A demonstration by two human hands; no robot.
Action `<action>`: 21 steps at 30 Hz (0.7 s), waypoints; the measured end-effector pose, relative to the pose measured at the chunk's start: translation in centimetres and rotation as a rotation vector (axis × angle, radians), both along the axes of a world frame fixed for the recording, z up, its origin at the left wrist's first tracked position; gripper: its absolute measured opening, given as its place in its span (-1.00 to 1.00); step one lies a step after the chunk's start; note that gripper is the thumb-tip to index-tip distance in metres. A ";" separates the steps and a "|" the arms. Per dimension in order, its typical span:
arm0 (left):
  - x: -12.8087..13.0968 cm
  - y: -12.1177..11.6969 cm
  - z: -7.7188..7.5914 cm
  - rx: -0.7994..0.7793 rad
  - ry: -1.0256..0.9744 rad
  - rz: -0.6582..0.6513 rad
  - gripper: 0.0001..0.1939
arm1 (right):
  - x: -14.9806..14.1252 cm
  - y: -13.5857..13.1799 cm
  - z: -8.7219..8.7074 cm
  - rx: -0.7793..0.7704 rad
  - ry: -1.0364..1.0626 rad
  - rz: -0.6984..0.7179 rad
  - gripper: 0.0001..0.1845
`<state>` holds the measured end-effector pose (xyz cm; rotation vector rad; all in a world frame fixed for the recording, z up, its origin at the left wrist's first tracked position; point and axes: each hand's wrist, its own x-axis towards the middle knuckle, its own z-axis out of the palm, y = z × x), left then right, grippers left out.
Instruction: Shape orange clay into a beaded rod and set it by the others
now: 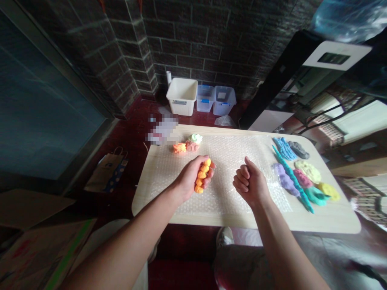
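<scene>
Gripping the lumpy orange strip [201,176], L hand [188,177] is half-turned palm up, fingers curled round it, over bubble wrap [223,203] on the table [302,222]. R hand [254,183] is apart to the R, in a fist w/ thumb up; can't tell if anything's inside. L fingers partly hidden behind strip, tips showing on far side. Both forearms cut off at bottom of pic. Pixelated patch [163,129] by table's far L corner, contents unreadable.
</scene>
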<state>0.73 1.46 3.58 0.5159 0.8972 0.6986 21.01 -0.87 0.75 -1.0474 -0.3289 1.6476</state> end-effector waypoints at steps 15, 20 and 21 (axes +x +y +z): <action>0.1 -0.8 -0.5 0.058 0.034 -0.188 -0.70 | -0.8 -0.3 0.7 0.073 0.034 0.155 -0.79; 0.2 -1.1 -0.7 0.145 0.065 -0.235 -0.74 | -1.0 -0.3 0.7 0.157 -0.041 0.173 -0.66; 0.2 -1.1 -0.7 0.170 0.067 -0.242 -0.74 | -1.0 -0.3 0.6 0.170 -0.045 0.160 -0.62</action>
